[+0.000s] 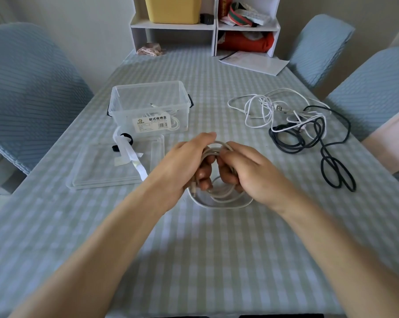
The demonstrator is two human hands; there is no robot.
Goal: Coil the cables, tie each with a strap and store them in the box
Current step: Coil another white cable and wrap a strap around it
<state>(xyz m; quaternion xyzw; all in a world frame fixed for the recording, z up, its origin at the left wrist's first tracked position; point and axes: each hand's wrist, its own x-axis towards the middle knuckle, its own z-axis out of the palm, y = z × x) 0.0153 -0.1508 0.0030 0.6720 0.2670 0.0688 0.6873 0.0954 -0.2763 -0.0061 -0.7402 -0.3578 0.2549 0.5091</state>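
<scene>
White coiled cable (219, 191) is gripped by both hands (189, 161) (244, 171), one cable lies in the box (148, 104), tangled cables (292, 125) wait at two o'clock.

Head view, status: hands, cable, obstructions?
Left hand, right hand both grip white cable, part-coiled. Box open, straps beside. Nothing blocking.

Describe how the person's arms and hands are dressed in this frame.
Both forearms are bare to the frame edge, with no sleeves showing. The left hand and right hand wear no gloves, and no rings, watch or wristbands are visible.
</scene>
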